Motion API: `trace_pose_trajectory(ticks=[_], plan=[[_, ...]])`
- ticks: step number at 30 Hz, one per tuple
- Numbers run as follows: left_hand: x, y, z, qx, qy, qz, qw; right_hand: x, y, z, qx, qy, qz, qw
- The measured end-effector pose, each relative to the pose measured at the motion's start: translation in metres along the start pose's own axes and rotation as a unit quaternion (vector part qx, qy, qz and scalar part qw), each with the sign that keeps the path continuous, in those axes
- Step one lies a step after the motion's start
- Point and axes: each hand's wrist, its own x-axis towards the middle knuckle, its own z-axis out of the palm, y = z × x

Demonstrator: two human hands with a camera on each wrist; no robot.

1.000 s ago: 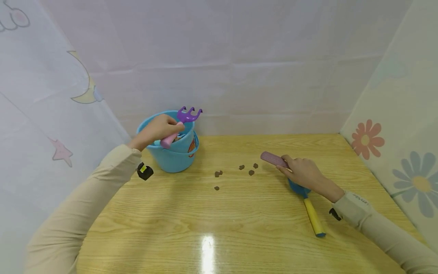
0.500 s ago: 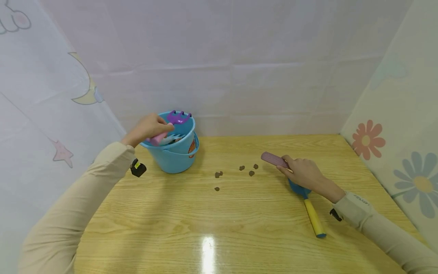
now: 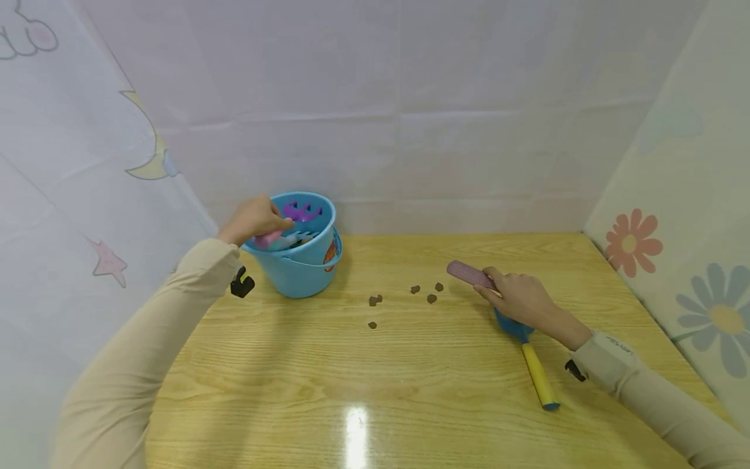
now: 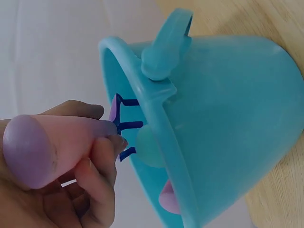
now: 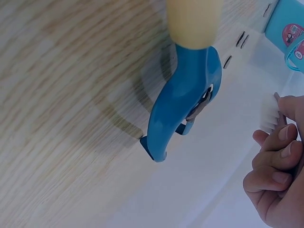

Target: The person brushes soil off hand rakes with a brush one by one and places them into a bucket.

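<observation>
My left hand (image 3: 253,218) holds a toy hand rake (image 3: 301,212) with a pink handle (image 4: 71,142) and purple tines. The rake's head is inside the mouth of the light blue bucket (image 3: 299,273); its tines point inward past the rim in the left wrist view. Other toy tools (image 3: 301,236) are in the bucket. My right hand (image 3: 521,296) grips a brush (image 3: 467,272) with a mauve back; pale bristles show in the right wrist view. Below that hand lies a blue-headed tool (image 5: 180,95) with a yellow handle (image 3: 539,376). Brown matter shows in its head, which my hand partly hides.
Several small brown crumbs (image 3: 431,299) lie scattered on the wooden table (image 3: 398,371) between the bucket and the brush. A pale cloth backdrop (image 3: 469,143) rises behind the table, with printed sheets on both sides.
My left hand has moved left and lowered the rake, whose tines went from above the bucket's rim to inside it. The right hand and brush have stayed in place.
</observation>
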Motion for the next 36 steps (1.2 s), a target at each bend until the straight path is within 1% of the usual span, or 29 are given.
trace_pose_trajectory(ticks=[4,7,11,16,21,25,29,32,34,36], plan=[[0.003,-0.004,0.003,0.004,0.011,0.004,0.9999,0.000,-0.001,-0.002,0.001,0.002,0.000,1.0000],[0.003,-0.007,0.003,0.006,0.010,0.008,0.9999,-0.002,-0.001,-0.002,-0.001,0.004,-0.002,1.0000],[0.007,-0.010,0.004,0.029,0.012,0.011,0.9995,-0.004,-0.001,-0.002,-0.004,0.011,-0.007,0.9999],[0.009,-0.007,0.006,0.073,0.029,0.015,0.9968,-0.005,-0.001,-0.002,-0.004,0.018,-0.008,0.9998],[0.011,-0.002,0.009,0.135,0.033,0.002,0.9903,-0.006,-0.001,-0.001,-0.004,0.017,-0.004,0.9998],[0.015,0.000,0.013,0.181,0.036,-0.012,0.9829,-0.006,-0.001,0.000,-0.004,0.014,0.001,0.9999],[0.018,0.000,0.020,0.213,0.043,-0.022,0.9758,-0.008,-0.001,0.000,-0.004,0.009,0.005,0.9999],[0.019,-0.001,0.023,0.217,0.043,-0.026,0.9748,-0.009,-0.002,-0.001,0.000,0.006,0.008,1.0000],[0.019,-0.002,0.025,0.210,0.042,-0.027,0.9765,-0.010,-0.002,-0.002,0.001,0.004,0.010,0.9999],[0.021,-0.002,0.026,0.199,0.048,-0.024,0.9784,-0.010,-0.002,-0.002,0.001,0.003,0.011,0.9999]])
